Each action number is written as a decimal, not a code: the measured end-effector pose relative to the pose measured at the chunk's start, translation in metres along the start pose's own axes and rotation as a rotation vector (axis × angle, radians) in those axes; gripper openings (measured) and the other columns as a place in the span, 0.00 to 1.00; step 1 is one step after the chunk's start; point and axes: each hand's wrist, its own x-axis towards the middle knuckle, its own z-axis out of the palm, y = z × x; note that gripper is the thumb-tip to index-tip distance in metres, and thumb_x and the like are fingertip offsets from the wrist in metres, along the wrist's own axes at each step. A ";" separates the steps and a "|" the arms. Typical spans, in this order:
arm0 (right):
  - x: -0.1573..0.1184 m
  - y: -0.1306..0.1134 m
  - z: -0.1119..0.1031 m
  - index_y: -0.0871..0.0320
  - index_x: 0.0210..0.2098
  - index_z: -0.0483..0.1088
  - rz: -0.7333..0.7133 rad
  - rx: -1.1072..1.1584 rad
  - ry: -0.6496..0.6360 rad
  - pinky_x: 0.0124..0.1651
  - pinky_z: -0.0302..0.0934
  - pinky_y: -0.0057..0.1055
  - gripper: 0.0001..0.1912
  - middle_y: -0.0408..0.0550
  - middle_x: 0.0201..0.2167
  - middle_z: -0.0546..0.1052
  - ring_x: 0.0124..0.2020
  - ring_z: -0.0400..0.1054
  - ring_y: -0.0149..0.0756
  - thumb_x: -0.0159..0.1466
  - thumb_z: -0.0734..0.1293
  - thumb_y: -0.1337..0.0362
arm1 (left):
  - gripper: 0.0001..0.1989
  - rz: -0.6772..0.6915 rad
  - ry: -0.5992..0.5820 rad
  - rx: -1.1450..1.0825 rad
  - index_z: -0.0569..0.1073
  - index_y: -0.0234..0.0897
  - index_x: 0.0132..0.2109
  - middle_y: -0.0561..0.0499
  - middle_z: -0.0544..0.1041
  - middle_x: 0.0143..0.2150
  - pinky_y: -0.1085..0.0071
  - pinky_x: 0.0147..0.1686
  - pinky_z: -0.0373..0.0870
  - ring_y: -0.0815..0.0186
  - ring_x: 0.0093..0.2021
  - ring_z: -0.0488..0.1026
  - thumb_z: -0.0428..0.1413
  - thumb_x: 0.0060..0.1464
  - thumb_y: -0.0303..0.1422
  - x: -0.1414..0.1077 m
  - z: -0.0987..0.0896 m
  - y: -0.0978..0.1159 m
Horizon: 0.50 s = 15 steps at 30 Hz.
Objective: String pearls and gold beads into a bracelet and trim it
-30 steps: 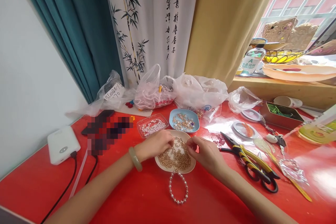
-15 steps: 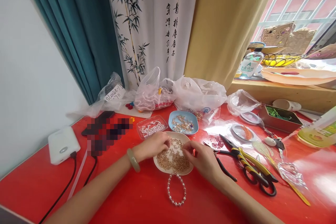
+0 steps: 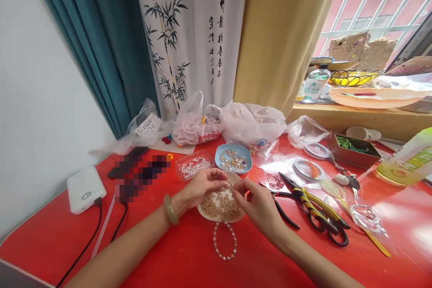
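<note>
Over a cream dish (image 3: pixel 237 220) heaped with small gold beads (image 3: pixel 210 207), my two hands have their fingertips close together. My left hand (image 3: pixel 201 187), with a pale bangle (image 3: pixel 171 210) at the wrist, pinches thumb against fingers above the dish's far part. My right hand (image 3: pixel 258 203) pinches at the dish's right side. Whatever lies between the fingertips of either hand is too small to make out. A loop of pearl and metallic beads (image 3: pixel 228 258) runs from the dish's near edge onto the red table.
Behind the dish stand a clear tray of white beads (image 3: pixel 194 166) and a blue dish (image 3: pixel 249 160) of mixed beads. Pliers (image 3: pixel 317 204), scissors (image 3: pixel 337 237) and nippers (image 3: pixel 286 214) lie at right. Plastic bags (image 3: pixel 253 121) line the back; a white power bank (image 3: pixel 87 189) sits left.
My left hand has turned and shifted right, bringing its fingertips nearer to my right hand's. The whole view has moved slightly; the bead loop still lies at the dish's near edge.
</note>
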 end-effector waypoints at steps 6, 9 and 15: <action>-0.001 -0.004 -0.001 0.58 0.21 0.62 0.035 0.070 -0.002 0.23 0.56 0.25 0.07 0.42 0.18 0.71 0.20 0.63 0.29 0.54 0.60 0.66 | 0.12 -0.044 -0.002 -0.124 0.70 0.31 0.31 0.53 0.70 0.29 0.78 0.32 0.64 0.75 0.29 0.69 0.63 0.37 0.28 -0.002 0.007 -0.004; 0.000 -0.003 0.000 0.58 0.21 0.62 0.045 0.092 0.009 0.23 0.57 0.25 0.07 0.42 0.18 0.71 0.19 0.63 0.29 0.54 0.60 0.66 | 0.12 -0.050 0.006 -0.163 0.70 0.31 0.30 0.53 0.70 0.29 0.78 0.33 0.64 0.76 0.28 0.68 0.63 0.36 0.28 -0.001 0.010 -0.005; 0.001 -0.001 0.002 0.58 0.21 0.63 0.059 0.095 0.003 0.24 0.57 0.26 0.06 0.43 0.19 0.72 0.20 0.65 0.31 0.54 0.60 0.66 | 0.12 -0.048 0.003 -0.177 0.70 0.30 0.30 0.53 0.71 0.28 0.77 0.32 0.64 0.75 0.28 0.69 0.64 0.34 0.27 -0.001 0.011 -0.007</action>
